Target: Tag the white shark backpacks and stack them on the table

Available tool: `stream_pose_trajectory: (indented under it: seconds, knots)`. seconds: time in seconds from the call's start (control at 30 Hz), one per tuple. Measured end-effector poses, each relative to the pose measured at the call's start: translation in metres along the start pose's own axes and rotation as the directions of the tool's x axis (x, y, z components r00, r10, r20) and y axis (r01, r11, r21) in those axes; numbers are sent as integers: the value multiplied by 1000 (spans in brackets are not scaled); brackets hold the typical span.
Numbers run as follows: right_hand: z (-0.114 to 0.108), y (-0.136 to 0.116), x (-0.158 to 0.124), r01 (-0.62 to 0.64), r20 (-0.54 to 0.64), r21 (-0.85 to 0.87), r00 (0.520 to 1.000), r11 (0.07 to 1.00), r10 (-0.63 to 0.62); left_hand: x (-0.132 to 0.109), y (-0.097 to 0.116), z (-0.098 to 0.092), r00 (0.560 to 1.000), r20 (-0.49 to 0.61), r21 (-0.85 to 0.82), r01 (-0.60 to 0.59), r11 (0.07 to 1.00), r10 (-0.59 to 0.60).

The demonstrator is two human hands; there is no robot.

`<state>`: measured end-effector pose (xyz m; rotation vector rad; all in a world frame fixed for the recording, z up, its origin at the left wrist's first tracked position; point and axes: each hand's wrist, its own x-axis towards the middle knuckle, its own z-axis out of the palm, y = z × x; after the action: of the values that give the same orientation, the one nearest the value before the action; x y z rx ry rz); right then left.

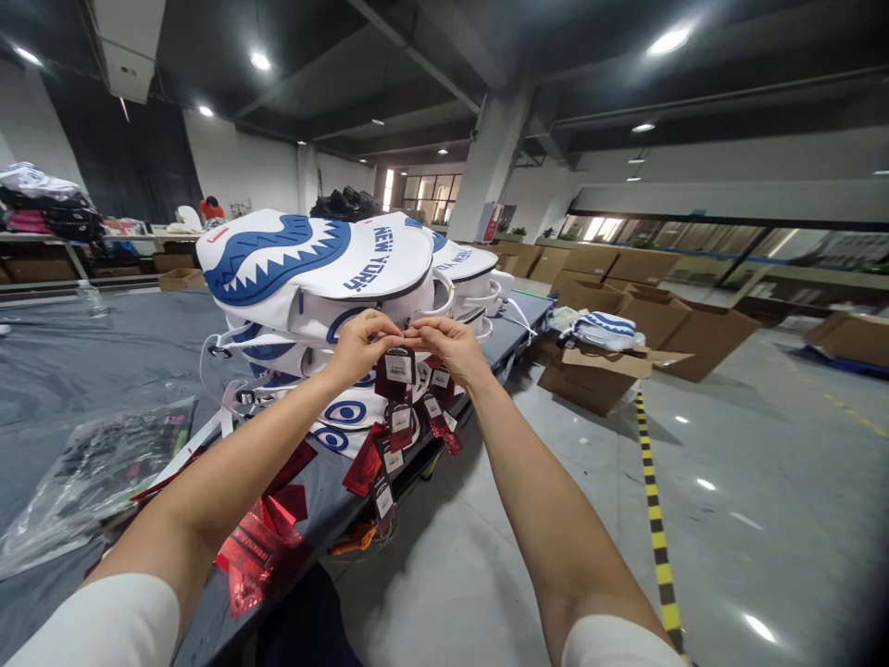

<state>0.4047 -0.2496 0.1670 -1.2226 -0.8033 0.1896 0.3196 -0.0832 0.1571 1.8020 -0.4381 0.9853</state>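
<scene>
White backpacks (306, 259) with blue shark-mouth prints and "NEW YORK" lettering lie stacked at the table's edge. In front of the stack my left hand (367, 345) and my right hand (450, 348) meet, fingertips pinched together. Between them, at its top end, they hold a black hang tag (399, 369) with a white barcode label; its cord is too small to make out. More hang tags (384, 500) dangle below from the lower bags. Shiny red packets (362, 460) hang among these tags.
Loose red packets (260, 551) and a clear plastic bag of small items (111, 463) lie on the dark-covered table (159, 347). Right of it, an open carton (590, 375) holds another backpack. Yellow-black tape (653, 500) marks the floor. A person (212, 208) is far back.
</scene>
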Motion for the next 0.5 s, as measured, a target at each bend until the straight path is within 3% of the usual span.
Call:
stream_pose_trajectory:
  seconds: [0.17,0.33,0.5]
  knots:
    - [-1,-1,3,-24,13,-127,1000,992,26,2,-2,7,977,133,-194,191,962,-168]
    - [-1,-1,4,23,24,-331,1000,943,-16,-1,-9,4,986,112,128,108,986,-123]
    - [4,0,2,115,68,-535,993,837,-92,-3,-14,2,986,120,420,58,906,-119]
